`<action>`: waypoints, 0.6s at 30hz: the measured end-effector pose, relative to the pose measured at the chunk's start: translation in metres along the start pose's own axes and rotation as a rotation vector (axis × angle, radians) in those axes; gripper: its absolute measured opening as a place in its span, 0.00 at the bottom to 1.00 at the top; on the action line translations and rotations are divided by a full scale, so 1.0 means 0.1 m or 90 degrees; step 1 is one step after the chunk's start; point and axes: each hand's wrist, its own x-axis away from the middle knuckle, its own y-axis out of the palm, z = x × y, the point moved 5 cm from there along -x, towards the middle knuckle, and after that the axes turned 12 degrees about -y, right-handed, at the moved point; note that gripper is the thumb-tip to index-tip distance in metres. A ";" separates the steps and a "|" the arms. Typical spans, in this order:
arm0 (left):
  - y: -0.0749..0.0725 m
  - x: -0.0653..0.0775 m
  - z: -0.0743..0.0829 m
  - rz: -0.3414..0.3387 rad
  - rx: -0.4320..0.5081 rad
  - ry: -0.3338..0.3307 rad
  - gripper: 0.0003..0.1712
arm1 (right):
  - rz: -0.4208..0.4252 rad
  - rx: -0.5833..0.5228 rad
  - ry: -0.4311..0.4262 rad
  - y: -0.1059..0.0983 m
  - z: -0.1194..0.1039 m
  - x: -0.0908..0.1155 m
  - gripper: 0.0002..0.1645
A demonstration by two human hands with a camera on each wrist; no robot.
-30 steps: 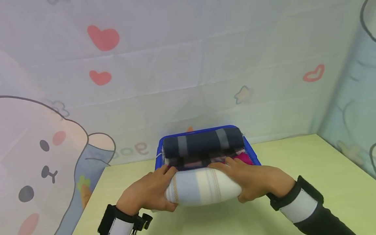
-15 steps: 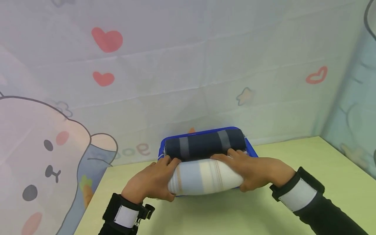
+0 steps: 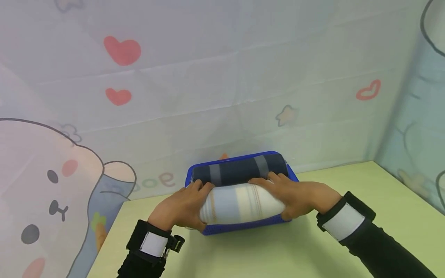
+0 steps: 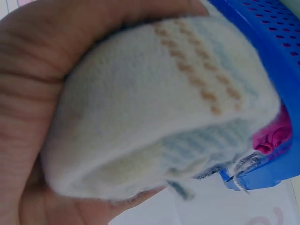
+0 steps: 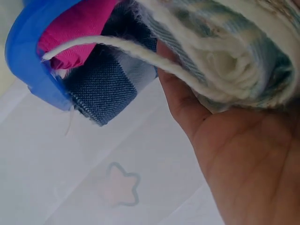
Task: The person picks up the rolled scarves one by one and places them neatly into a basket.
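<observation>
Both hands hold a rolled-up plaid scarf [image 3: 243, 204], white with pale blue and cream bands, level over the front of a blue plastic basket [image 3: 243, 227]. My left hand [image 3: 184, 207] grips the left end, its thumb on the near side. At the right end my right hand [image 3: 293, 196] has its fingers over the top and its thumb low in front. Spiral layers and a loose fringe strand show in the right wrist view. Behind it, a dark navy roll with grey stripes [image 3: 240, 170] lies in the basket. Whether the plaid scarf rests on anything is hidden.
Bright pink cloth [image 5: 84, 33] lies inside the basket beside the navy roll, seen in both wrist views. The basket stands on a pale yellow-green table [image 3: 333, 231], close to a printed fabric backdrop [image 3: 208, 96].
Both hands have carried the plaid scarf forward from in front of the basket to over its front part. The pink and checked cloths behind it are now covered in the head view.
</observation>
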 end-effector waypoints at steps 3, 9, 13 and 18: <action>-0.01 -0.03 -0.02 -0.004 -0.004 -0.004 0.54 | -0.002 0.004 0.012 -0.01 0.04 -0.02 0.63; -0.02 -0.06 -0.04 -0.011 -0.007 -0.006 0.53 | -0.006 0.005 0.031 0.00 0.10 -0.05 0.64; -0.02 -0.09 -0.06 -0.014 -0.006 -0.010 0.53 | -0.003 -0.002 0.029 0.00 0.14 -0.07 0.65; 0.00 -0.13 -0.09 -0.034 -0.002 -0.022 0.55 | -0.007 -0.007 0.034 0.02 0.19 -0.10 0.65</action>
